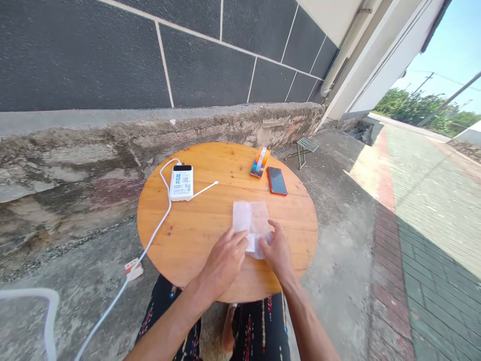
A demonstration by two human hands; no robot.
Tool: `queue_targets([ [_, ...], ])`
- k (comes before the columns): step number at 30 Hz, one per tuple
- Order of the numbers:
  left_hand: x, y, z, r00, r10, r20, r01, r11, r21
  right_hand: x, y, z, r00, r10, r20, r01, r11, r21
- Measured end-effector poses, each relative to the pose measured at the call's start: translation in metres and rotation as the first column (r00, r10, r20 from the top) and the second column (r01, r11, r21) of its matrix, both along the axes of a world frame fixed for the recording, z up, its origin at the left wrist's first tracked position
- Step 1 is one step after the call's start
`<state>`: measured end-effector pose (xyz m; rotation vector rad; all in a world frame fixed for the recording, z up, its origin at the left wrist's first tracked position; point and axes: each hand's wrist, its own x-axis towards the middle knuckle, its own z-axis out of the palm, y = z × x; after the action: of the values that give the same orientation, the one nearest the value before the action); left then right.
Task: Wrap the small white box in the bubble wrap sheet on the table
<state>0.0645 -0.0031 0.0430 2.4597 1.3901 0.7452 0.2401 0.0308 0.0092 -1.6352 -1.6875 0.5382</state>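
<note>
A sheet of translucent bubble wrap [251,215] lies spread on the round wooden table in front of me. On its near half rests a small white flat item [251,243], partly covered by my fingers; its kind cannot be made out. My left hand [227,253] is closed, with curled fingertips holding the white item down from the left. At the wrap's right edge, my right hand [278,246] has its thumb and fingers bent around the plastic, the thumb beside the white item.
The round table [210,220] also bears a white power bank [182,183] with cables, an orange tape dispenser [260,162] and a red-edged phone [277,181]. A white cable [150,240] runs off the left edge. Beyond are a folding stool [306,146] and a wall [203,65].
</note>
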Motion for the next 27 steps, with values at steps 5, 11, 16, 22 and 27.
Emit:
queue_targets([
  [5,0.000,0.001,0.001,1.000,-0.024,-0.007,0.024,1.000,0.010,-0.012,0.003,0.006,0.999,0.006,-0.043,-0.006,1.000,-0.005],
  [11,0.000,0.000,0.005,0.999,-0.023,-0.043,0.023,1.000,-0.012,-0.019,-0.002,0.010,0.906,0.020,-0.423,-0.092,0.985,-0.149],
  [16,0.000,0.000,0.004,1.000,-0.020,-0.024,0.020,1.000,0.007,-0.018,-0.008,0.011,0.901,0.024,-0.433,-0.056,0.997,-0.062],
  [22,0.000,0.001,0.003,0.998,-0.034,-0.054,0.035,0.999,0.022,-0.021,-0.005,0.013,0.955,0.017,-0.297,-0.016,1.000,0.009],
  [27,-0.001,0.001,0.005,0.995,-0.043,-0.089,0.046,0.998,0.033,-0.033,-0.007,0.025,0.996,0.017,-0.084,-0.014,0.999,0.040],
])
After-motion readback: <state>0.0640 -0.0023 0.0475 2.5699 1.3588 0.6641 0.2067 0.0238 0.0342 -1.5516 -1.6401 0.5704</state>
